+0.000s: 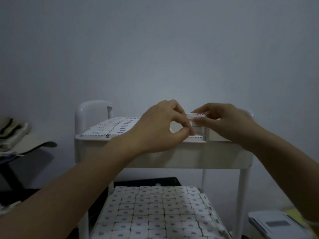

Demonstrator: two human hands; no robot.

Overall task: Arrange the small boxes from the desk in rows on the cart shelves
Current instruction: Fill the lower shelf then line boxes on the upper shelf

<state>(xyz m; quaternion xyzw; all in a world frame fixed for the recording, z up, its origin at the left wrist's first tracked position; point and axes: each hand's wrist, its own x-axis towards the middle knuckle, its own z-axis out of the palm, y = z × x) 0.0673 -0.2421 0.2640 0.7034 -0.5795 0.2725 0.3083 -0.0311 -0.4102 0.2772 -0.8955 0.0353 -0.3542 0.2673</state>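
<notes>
- Head view, risk: the small boxes point(197, 125) are being stood on edge at the open end of the rows on the cart's top shelf point(198, 156). The shelf to their right is being left unfilled, so nothing is bracing them there. If they are let go unevenly, they are likely to topple that way.
- Head view, risk: the finished rows point(112, 128) are being passed closely by the left wrist, and a brush could knock them out of line. The packed boxes on the lower shelf point(155, 213) are well apart from this.
- Head view, pose: the left hand point(162, 126) is being held knuckles-up, with curled thumb and forefinger tips against the boxes' left edge. Whether they are being pinched cannot be told.
- Head view, pose: the right hand point(224, 121) is being reached in from the right, its fingers being clamped over the uppermost box.
</notes>
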